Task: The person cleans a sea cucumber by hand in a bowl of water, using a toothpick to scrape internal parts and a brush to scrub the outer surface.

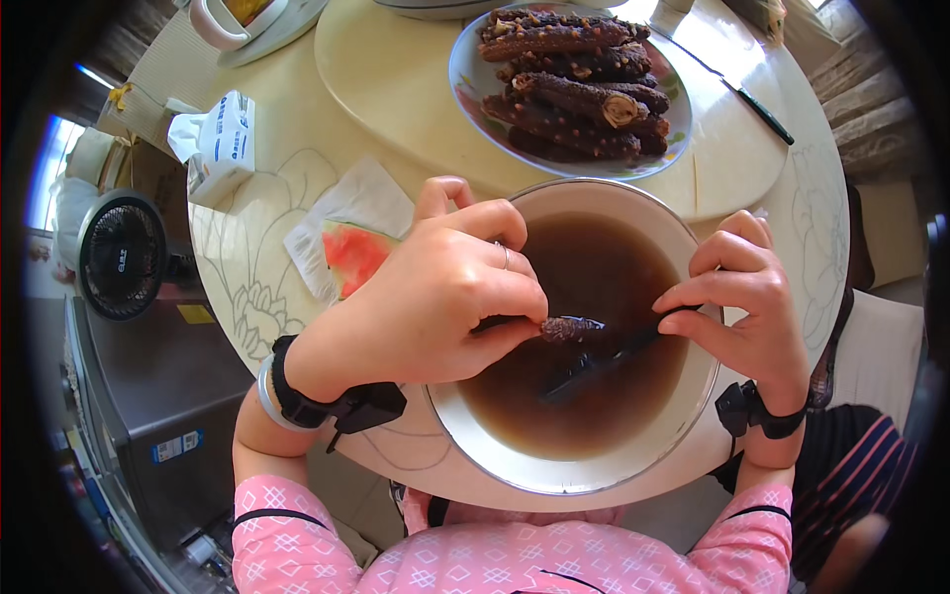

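A wide white basin point(475, 436) with a dark rim holds murky brown liquid. Over it, my left hand point(465, 282) is closed in a pinch on a narrow, dark brown, rough-surfaced piece point(572, 329); its exact kind is unclear. Its tip sticks out past my fingers, and the rest is hidden behind them. My right hand point(737, 297), at the basin's right side, pinches a slim black stick-like tool point(638, 344). The tool's far end slants down into the liquid, where its shape blurs. Beyond the basin, several dark, knobbly sea cucumbers point(564, 94) lie piled on a flowered plate point(473, 104).
The plate stands on a round raised turntable point(386, 89). Right of it lies a thin dark-handled tool point(762, 114). A watermelon piece point(356, 255) rests on tissue point(366, 193) left of the basin, near a tissue pack point(223, 148). A black fan point(121, 255) stands beyond the table's left edge.
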### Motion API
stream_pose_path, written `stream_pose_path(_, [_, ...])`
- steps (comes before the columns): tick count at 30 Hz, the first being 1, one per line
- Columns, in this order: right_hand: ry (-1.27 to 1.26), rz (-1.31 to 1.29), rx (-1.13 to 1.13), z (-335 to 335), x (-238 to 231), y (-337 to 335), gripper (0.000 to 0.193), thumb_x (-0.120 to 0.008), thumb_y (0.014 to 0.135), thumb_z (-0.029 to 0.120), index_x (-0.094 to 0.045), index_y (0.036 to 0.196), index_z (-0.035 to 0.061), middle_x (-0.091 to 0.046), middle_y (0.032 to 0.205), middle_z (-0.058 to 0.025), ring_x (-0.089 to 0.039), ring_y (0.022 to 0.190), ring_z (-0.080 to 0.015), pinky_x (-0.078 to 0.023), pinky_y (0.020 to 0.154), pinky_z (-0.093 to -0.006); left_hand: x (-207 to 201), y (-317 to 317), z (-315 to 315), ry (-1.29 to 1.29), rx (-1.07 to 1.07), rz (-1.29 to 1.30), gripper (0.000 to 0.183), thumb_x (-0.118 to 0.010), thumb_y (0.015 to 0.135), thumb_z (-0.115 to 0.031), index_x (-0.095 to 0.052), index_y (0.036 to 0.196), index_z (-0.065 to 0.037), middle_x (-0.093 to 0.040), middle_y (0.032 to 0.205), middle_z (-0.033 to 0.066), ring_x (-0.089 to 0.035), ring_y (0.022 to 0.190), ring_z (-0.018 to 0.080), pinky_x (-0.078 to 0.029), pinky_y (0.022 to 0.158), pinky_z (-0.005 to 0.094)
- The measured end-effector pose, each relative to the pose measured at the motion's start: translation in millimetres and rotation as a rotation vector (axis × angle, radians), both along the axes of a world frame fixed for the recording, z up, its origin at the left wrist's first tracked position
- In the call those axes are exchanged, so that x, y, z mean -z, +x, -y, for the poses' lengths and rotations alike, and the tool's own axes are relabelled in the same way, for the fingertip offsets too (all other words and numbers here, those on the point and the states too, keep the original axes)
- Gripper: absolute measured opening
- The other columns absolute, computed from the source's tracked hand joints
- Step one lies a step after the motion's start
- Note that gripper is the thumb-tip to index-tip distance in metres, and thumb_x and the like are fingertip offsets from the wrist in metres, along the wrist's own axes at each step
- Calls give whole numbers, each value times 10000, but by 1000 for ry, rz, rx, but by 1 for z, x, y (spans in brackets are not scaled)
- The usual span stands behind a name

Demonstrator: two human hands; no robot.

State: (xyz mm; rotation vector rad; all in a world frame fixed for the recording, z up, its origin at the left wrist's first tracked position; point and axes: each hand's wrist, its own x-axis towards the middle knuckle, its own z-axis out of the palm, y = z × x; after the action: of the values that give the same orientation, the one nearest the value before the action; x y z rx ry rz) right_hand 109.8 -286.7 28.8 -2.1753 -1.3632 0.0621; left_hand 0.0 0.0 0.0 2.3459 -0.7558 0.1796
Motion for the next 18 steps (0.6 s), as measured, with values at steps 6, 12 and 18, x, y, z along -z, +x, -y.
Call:
stream_pose_path(6, [5, 123, 48, 7, -7, -3, 209, -908, 622, 200, -803, 799, 164, -583, 776, 43, -521, 821, -193, -371, 809, -359, -2, -2, 5, 68, -62, 45, 181, -864, 706, -144, -780, 865, -151, -721, 795, -53, -587, 935, 193, -313, 911, 466])
stream_pose_path(12, [0, 166, 78, 14, -13, 0, 215, -906, 629, 205, -792, 804, 153, -584, 776, 37, -534, 828, -202, -371, 801, -362, -6, -2, 5, 109, -59, 23, 224, -891, 688, -209, -797, 881, -145, -712, 735, -41, -585, 889, 183, -310, 910, 459])
stream_pose_path(18, [28, 168, 55, 8, -4, -4, 279, -902, 600, 247, -787, 826, 131, -562, 772, 12, -486, 806, -216, -377, 780, -365, -11, -1, 4, 144, -57, -13, 242, -896, 714, -282, -792, 878, -139, -703, 703, -46, -581, 875, 180, -312, 908, 446])
